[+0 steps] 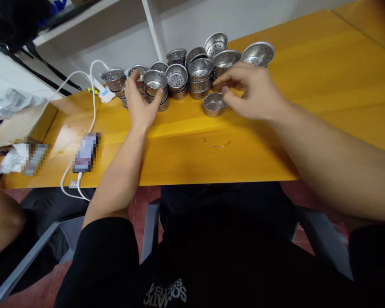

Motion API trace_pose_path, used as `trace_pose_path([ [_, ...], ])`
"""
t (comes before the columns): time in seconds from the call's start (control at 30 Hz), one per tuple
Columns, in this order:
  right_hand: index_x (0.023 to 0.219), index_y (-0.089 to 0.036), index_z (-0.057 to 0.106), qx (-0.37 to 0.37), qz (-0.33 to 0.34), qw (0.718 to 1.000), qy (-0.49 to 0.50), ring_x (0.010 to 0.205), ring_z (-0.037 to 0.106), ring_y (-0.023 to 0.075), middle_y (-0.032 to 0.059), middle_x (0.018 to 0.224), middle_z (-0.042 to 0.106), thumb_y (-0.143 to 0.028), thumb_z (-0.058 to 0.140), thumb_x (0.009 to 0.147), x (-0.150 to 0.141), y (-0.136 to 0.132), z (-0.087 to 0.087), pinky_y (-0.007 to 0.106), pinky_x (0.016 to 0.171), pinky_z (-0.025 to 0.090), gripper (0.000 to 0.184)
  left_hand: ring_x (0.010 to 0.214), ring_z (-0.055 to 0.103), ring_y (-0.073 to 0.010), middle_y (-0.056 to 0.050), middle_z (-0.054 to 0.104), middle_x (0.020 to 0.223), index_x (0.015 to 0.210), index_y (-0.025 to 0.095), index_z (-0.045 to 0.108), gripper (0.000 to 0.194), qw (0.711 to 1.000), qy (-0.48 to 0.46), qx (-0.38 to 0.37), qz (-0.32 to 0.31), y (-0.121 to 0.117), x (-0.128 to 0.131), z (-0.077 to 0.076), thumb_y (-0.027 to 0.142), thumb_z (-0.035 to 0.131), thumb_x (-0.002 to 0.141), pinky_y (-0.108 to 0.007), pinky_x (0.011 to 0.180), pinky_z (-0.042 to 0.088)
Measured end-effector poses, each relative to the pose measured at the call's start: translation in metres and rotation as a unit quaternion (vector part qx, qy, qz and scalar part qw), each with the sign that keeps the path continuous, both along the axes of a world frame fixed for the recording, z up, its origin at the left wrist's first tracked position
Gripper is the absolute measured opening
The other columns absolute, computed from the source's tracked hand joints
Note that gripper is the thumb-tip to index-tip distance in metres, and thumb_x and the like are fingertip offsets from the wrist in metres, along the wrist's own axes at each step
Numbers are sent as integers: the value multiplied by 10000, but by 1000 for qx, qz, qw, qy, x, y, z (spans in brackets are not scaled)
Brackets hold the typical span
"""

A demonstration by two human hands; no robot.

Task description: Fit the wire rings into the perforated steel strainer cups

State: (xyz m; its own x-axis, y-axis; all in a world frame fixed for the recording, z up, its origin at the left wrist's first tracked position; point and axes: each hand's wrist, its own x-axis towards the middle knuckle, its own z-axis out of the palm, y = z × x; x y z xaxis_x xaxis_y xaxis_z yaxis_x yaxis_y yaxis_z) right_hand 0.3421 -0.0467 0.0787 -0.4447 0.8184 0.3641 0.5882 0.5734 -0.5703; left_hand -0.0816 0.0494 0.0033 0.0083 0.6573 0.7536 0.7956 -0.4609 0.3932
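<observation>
Perforated metal cups stand in stacks along the back of the wooden table. My left hand [141,102] is at the left stacks, thumb and fingers spread. Its thumb lies against or just in front of a stacked cup [155,82]; contact is not clear. My right hand [255,92], slightly blurred, hovers at the right stacks with its index finger and thumb apart and nothing visible between them. Right beside that thumb, a single low cup [213,105] sits upright on the table. Behind the hand, a wider cup [258,54] tilts forward.
A thin curved wire [217,146] lies on the table [179,164] near me. To the left are a phone [86,153] on a white cable, a white power strip [105,93] and a cardboard box [25,126]. Another person's arm [3,218] shows at the left edge.
</observation>
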Motion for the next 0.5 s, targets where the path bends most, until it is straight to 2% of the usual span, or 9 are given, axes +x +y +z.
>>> trace_pose_path([
  [0.13,1464,-225,888,-3,-26,1000,3,1242,772,439,261,1468,870,-566,712,1188,12,4,4,598,1213,643,473,1808,591,-431,-103,714,1818,1777,459,585,1001,999,-11,-30,-17,-12,6,12,930,956,976,-740,1588,479],
  [0.2,1421,-233,890,-4,-16,1000,-10,1202,768,416,249,1413,882,-540,731,1174,15,4,4,582,1195,646,424,1778,610,-455,-115,703,1812,1733,474,606,970,998,-22,-46,-32,-14,9,14,864,1006,940,-761,1603,456],
  [0.3,1356,-182,885,11,25,1000,-10,1208,781,392,275,1368,872,-482,708,1177,14,3,4,553,1208,629,391,1774,602,-455,-116,695,1797,1703,488,602,941,998,-30,-51,-38,-18,14,18,832,1016,931,-775,1625,428],
  [0.37,1276,-176,874,18,45,999,-11,1157,792,374,269,1302,874,-450,694,1173,13,1,5,533,1160,625,343,1840,538,-454,-125,661,1833,1706,486,588,926,998,-27,-35,-40,-27,21,25,865,973,954,-770,1655,389],
  [0.43,1196,-196,850,0,60,998,-35,1035,783,343,222,1177,880,-434,706,1152,14,1,8,506,1053,623,281,1913,455,-439,-115,606,1905,1710,498,570,864,999,-11,-3,-53,-42,32,35,915,869,1015,-753,1677,359],
  [0.5,1162,-202,829,-32,72,993,-90,930,754,313,175,1084,874,-435,740,1125,17,3,10,476,945,594,253,1906,468,-433,-106,587,1923,1711,506,561,766,995,16,34,-88,-61,49,44,938,716,1098,-764,1634,415],
])
